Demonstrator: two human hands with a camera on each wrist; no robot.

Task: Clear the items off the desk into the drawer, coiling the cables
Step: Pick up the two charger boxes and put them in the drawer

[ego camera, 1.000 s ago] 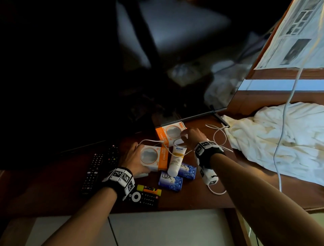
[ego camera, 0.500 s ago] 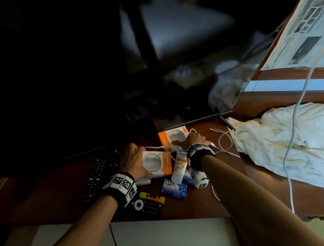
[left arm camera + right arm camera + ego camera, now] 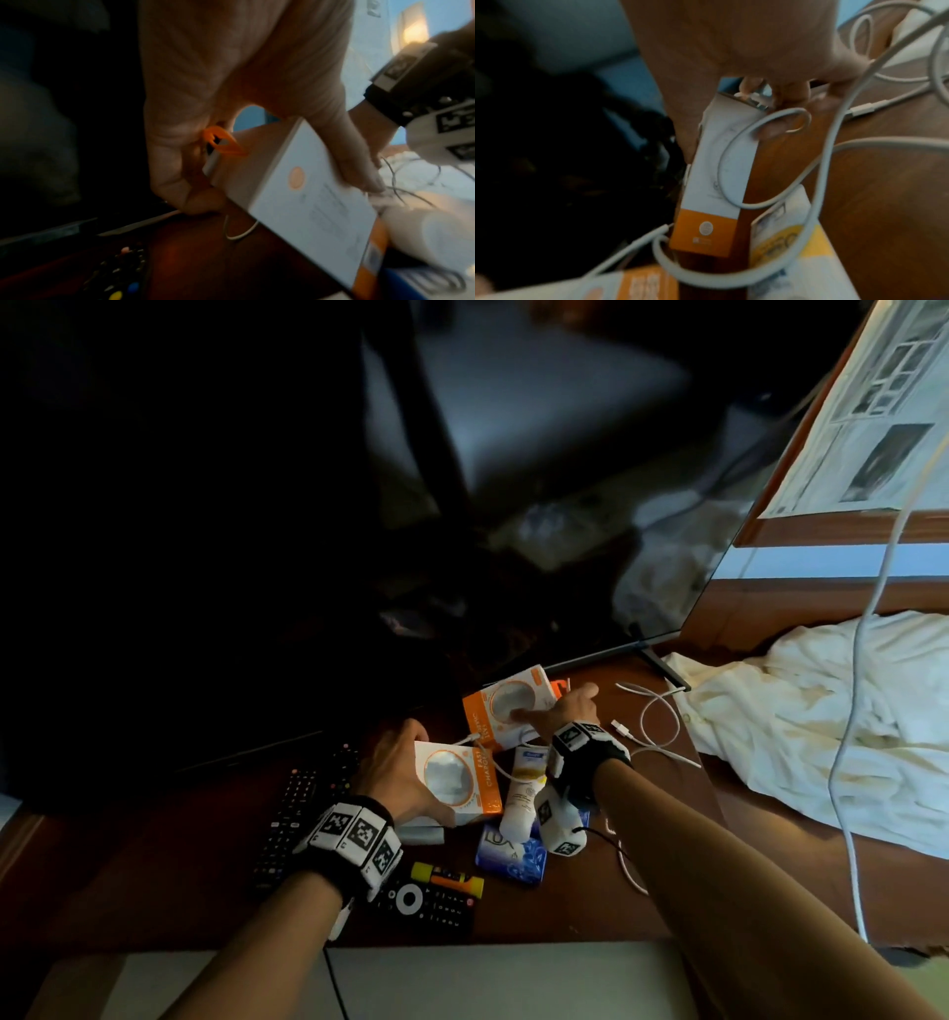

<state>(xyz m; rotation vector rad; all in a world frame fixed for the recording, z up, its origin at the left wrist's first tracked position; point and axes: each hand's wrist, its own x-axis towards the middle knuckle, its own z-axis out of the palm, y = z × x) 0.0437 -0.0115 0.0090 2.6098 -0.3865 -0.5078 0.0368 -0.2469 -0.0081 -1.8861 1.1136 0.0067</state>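
Dark remotes [image 3: 303, 814] lie at the left of the brown desk [image 3: 575, 906]. Next, the left hand [image 3: 395, 773] has its fingers curled round the near charger box [image 3: 457, 775]. The right hand [image 3: 570, 708] grips the far charger box [image 3: 506, 703] — a white cable [image 3: 655, 719] loops across both boxes. A rumpled white cloth [image 3: 821, 716] lies at the right.
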